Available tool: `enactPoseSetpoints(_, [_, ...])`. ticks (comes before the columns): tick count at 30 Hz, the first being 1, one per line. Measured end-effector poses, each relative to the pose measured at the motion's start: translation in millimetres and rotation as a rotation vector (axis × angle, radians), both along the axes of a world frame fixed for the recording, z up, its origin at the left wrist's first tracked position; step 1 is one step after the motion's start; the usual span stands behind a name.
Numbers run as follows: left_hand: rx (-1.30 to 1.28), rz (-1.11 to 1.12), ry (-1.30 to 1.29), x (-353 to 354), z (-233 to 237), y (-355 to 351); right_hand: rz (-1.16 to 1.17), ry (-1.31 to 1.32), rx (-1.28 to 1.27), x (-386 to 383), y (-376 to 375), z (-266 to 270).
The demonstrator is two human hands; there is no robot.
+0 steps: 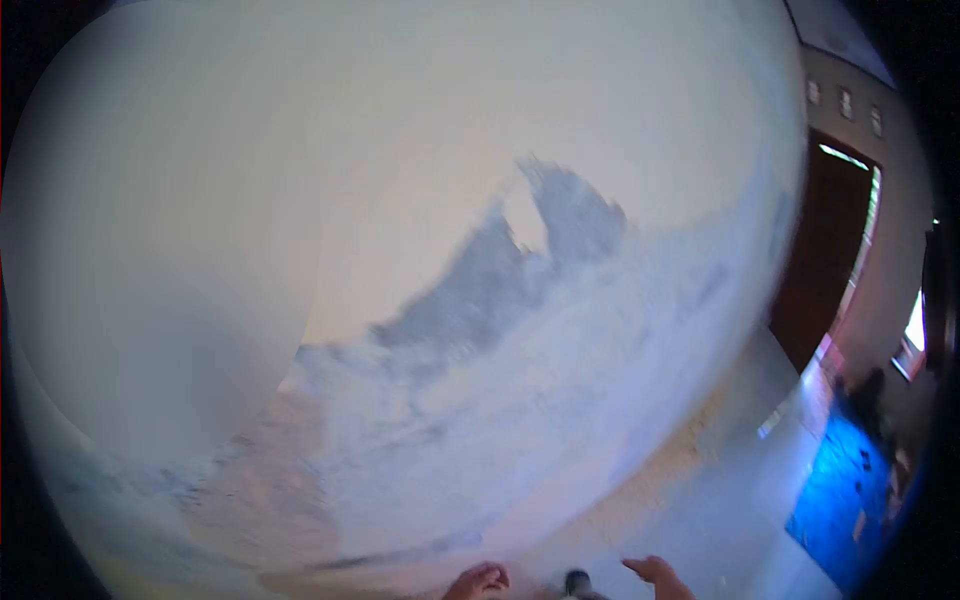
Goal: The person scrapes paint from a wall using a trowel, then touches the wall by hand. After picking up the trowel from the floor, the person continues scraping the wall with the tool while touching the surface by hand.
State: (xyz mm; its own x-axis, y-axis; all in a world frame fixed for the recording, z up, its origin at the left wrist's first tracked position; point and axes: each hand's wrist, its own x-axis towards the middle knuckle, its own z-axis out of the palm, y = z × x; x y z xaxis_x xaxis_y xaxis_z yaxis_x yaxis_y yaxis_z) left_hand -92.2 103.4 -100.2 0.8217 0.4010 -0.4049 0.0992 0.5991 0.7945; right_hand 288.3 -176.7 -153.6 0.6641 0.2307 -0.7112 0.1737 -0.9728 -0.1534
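Observation:
My left hand (pixel 480 580) shows at the bottom edge, its fingers loosely bent and nothing visible in them. To its right, my right hand (pixel 655 574) has its fingers stretched out toward the left, also without anything in its grasp. Neither hand touches the wall (pixel 420 180) in front of me. Between the hands is a small dark object (pixel 577 581), perhaps the tip of a shoe; it is too cut off to tell. Grey, patchy plaster (pixel 480 290) covers part of the pale wall, with a brownish bare patch (pixel 270 480) at lower left.
Pale floor (pixel 690 510) runs along the wall's foot. On the right are a dark doorway (pixel 825 250) and a bright blue sheet (pixel 845 490) on the floor with small items on it. A small bright opening (pixel 912 335) lies farther right.

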Motion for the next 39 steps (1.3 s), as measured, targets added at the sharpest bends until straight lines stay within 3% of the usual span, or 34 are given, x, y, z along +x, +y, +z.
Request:
enactPoseSetpoints(1, [0.035,-0.063,-0.034,2.6,-2.4,-0.6,0.037,-0.059,-0.132,-3.1,-101.6,-47.2])
enactPoseSetpoints(3, [0.129,-0.14,-0.062,5.8,71.2,0.8,-0.131,0.01,-0.221,-37.4,-206.2,-37.4])
enactPoseSetpoints(5, [0.28,-0.201,-0.03,14.2,59.3,14.0,-0.358,0.095,-0.319,-94.1,-285.0,-34.4])
enactPoseSetpoints(7, [0.245,-0.096,-0.102,29.9,59.1,21.9,-0.613,-0.11,-0.158,-127.1,-283.2,22.4])
enactPoseSetpoints(8, [0.24,-0.067,-0.06,37.8,65.1,23.7,-0.511,-0.245,-0.074,-129.7,-317.2,-40.4])
enactPoseSetpoints(9, [0.249,-0.034,-0.017,47.3,72.6,25.6,-0.604,-0.153,-0.095,-127.7,-313.6,-41.7])
enactPoseSetpoints(12, [0.336,-0.107,-0.033,74.1,71.2,10.2,-0.301,-0.241,-0.023,-117.3,-290.9,-82.7])
enactPoseSetpoints(14, [0.398,-0.176,-0.058,98.5,88.4,-13.0,0.067,-0.217,0.187,-96.3,-257.0,-118.9])
enactPoseSetpoints(16, [0.451,-0.239,-0.082,111.4,96.9,-40.5,0.073,-0.113,0.287,-93.0,-193.4,-62.2])
enactPoseSetpoints(17, [0.489,-0.321,-0.078,119.6,97.3,-54.7,0.14,-0.144,0.524,-94.0,-175.2,-47.6])
enactPoseSetpoints(19, [0.533,-0.411,-0.069,142.6,99.5,-88.3,0.045,-0.16,0.916,-101.7,-139.5,9.4])
enactPoseSetpoints(21, [0.659,-0.511,-0.047,142.7,88.5,-139.9,-0.072,-0.042,0.986,-112.3,-133.3,76.9])
enactPoseSetpoints(23, [0.838,-0.631,-0.049,143.7,96.7,-197.5,-0.298,0.231,1.34,-128.3,-147.8,127.4])
enactPoseSetpoints(24, [0.943,-0.66,-0.098,142.0,95.7,-223.2,-0.327,0.232,1.348,-135.7,-162.3,140.5])
enactPoseSetpoints(25, [0.944,-0.679,-0.096,133.8,95.6,-248.7,-0.47,0.327,1.576,-143.0,-176.3,153.5])
enactPoseSetpoints(26, [0.832,-0.75,-0.145,125.1,94.3,-286.1,-0.607,0.411,1.8,-152.6,-203.0,164.2])
enactPoseSetpoints(28, [0.729,-0.815,-0.214,125.1,87.3,-306.8,-0.705,0.441,1.901,-158.7,-233.0,178.8])
enactPoseSetpoints(30, [0.588,-0.962,-0.078,122.6,75.6,-315.2,-0.788,0.5,2.034,-160.2,-264.2,172.3])
enactPoseSetpoints(33, [0.607,-1.048,-0.1,134.3,88.3,-322.1,-0.942,0.389,2.122,-174.3,-289.0,175.9])
enactPoseSetpoints(34, [0.605,-1.02,-0.086,140.6,95.3,-327.8,-0.988,0.337,2.036,-177.2,-299.9,170.6])
enactPoseSetpoints(38, [1.025,-1.187,-0.245,168.9,119.1,-307.6,-1.253,0.098,1.465,-184.0,-324.5,158.1])
enactPoseSetpoints(39, [1.078,-1.189,-0.245,171.2,127.9,-300.4,-1.224,0.195,1.521,-179.9,-330.9,148.8])
